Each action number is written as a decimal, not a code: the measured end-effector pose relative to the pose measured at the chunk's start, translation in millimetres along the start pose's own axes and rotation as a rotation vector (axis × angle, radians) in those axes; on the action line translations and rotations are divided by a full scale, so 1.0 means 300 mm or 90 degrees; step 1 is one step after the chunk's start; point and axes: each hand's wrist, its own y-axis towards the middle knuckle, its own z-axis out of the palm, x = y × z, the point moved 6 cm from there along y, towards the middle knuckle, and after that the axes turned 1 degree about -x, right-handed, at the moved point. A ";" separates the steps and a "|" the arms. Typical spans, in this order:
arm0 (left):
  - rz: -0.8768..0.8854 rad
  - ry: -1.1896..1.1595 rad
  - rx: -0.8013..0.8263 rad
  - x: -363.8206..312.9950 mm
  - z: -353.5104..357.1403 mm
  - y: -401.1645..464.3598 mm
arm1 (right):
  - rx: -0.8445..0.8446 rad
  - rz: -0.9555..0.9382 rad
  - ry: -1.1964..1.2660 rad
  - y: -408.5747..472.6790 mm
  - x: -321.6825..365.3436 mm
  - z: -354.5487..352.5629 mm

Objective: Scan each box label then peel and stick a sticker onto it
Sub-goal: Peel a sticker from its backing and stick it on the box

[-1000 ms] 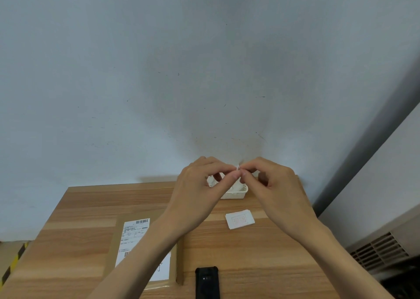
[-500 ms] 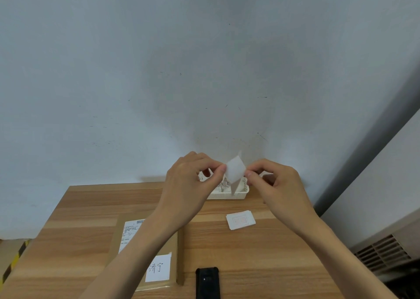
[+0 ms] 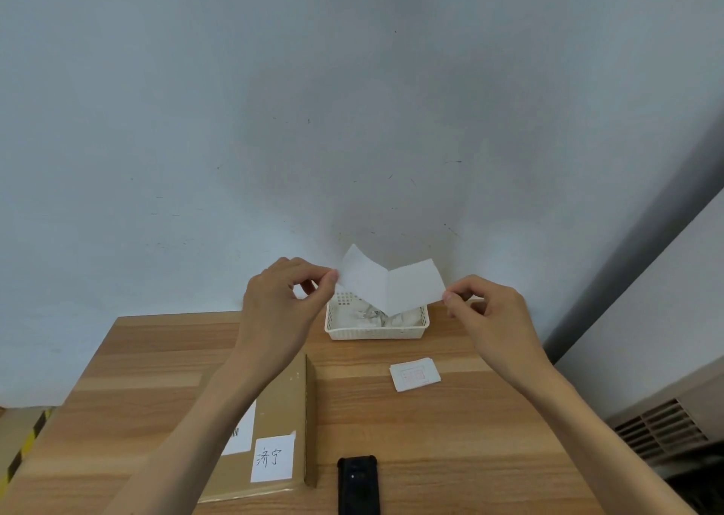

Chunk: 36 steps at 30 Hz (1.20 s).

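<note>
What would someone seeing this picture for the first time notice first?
First, the white paper held up mid-frame against the grey wall, peeled open into two flaps, with the left hand pinching one end and the right hand pinching the other. Just behind it, a white basket of crumpled paper sits at the table's far edge. Nearer, a cardboard box with labels lies on the left, under the left forearm.

A pale grey-white plastered wall (image 3: 274, 103), flecked with small dark scuffs, fills most of the view. Against it stands a light wooden table with banded grain (image 3: 450, 416). To the right runs a grey vertical column (image 3: 646, 248), with a beige louvred vent unit (image 3: 662, 428) low beside it. Yellow-and-black hazard tape (image 3: 23, 448) shows at far left.
</note>
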 end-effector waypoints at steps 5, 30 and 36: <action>-0.039 -0.003 -0.036 0.054 -0.026 0.005 | -0.014 0.018 -0.023 0.012 -0.058 -0.016; -0.284 0.041 0.107 0.548 0.250 -0.068 | 0.259 0.131 -0.313 0.482 -0.517 0.761; -0.331 0.038 0.119 0.636 0.266 -0.078 | 0.276 0.135 -0.379 0.572 -0.577 0.858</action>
